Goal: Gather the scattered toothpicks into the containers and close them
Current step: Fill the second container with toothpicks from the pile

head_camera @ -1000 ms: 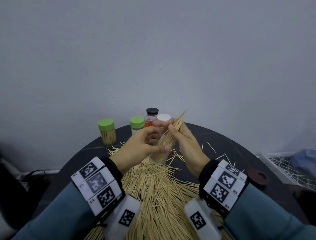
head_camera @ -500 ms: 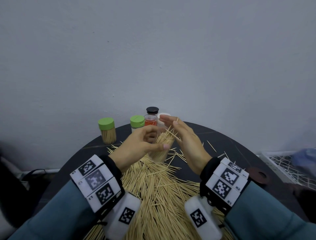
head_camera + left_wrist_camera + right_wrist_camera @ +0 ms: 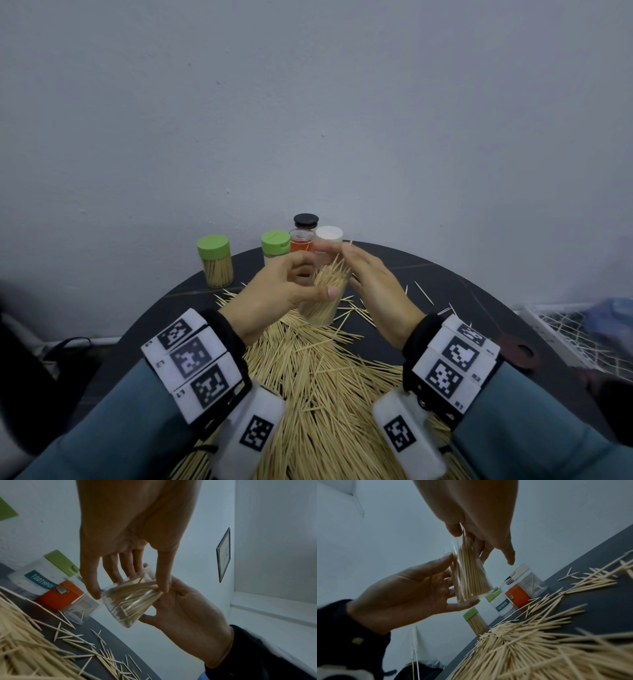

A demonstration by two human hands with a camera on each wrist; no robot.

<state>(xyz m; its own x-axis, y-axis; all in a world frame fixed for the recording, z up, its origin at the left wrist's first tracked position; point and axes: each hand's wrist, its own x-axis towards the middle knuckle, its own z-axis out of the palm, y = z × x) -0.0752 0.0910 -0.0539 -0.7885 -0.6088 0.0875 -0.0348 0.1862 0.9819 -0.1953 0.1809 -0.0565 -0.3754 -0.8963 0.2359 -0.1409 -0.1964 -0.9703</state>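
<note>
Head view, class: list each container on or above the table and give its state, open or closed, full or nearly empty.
Clear container: held by left hand, lidless, nearly full.
Left green-lidded jar: closed, full.
Second green-lidded jar: closed.
Orange-labelled container: contents unclear.
White-lidded container: closed, few toothpicks.

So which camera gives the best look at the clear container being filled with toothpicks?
The right wrist view: the clear container shows nearly whole, side on, toothpicks packed inside, held by the left hand. The left wrist view shows it tilted, with fingers across its wall. In the head view both hands cover most of it.
</note>
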